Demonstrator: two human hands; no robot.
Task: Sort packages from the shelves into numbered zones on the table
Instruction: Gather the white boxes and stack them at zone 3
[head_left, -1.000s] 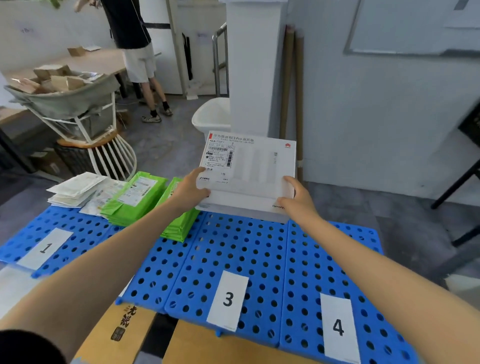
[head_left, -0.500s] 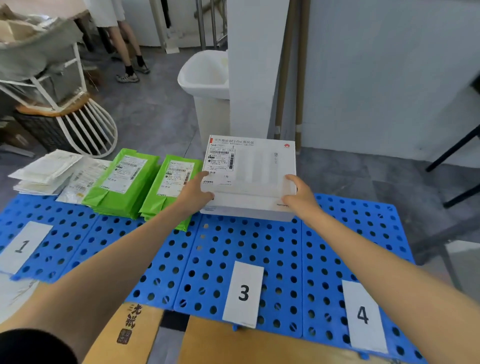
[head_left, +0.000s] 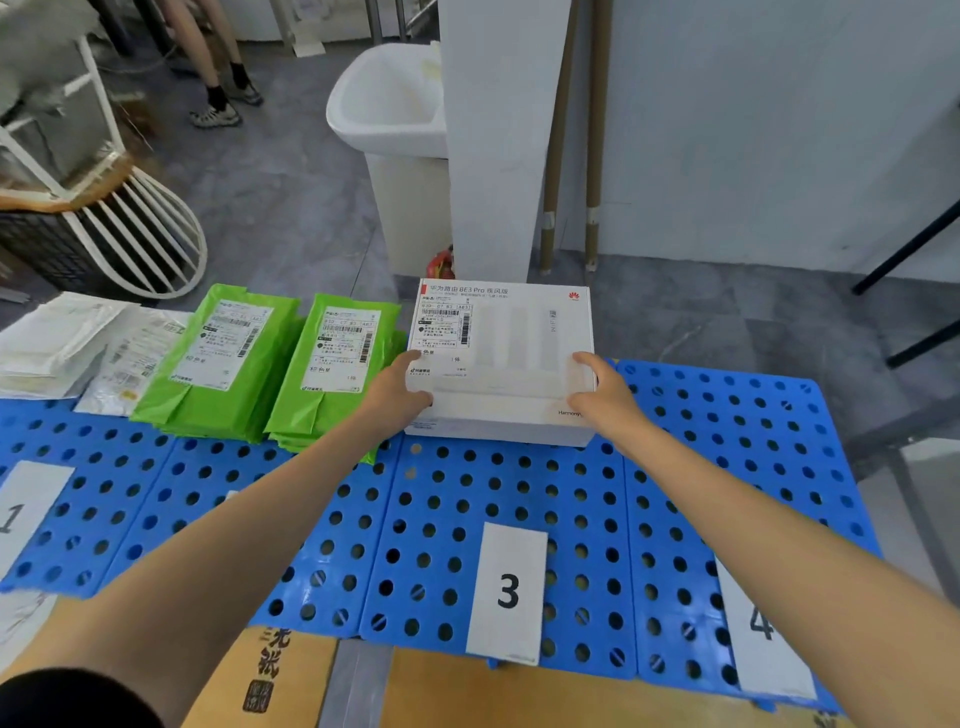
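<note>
View: head (the only view supplied).
White box (head_left: 519, 353): lies flat at the far end of the blue table (head_left: 727, 441), in line with the label 3 (head_left: 508, 592).
Left hand (head_left: 400, 387): grips the box's near left corner, thumb on top.
Right hand (head_left: 597, 395): grips the near right corner, thumb on top (fingers hidden).
Risk, overhang: the box appears to sit at the far edge; a further push may tip it off toward the bin (head_left: 395, 130).
Risk, neighbour: the green mailers (head_left: 337, 364) lie just beside the box; a leftward slide may shift them across zones.
</note>
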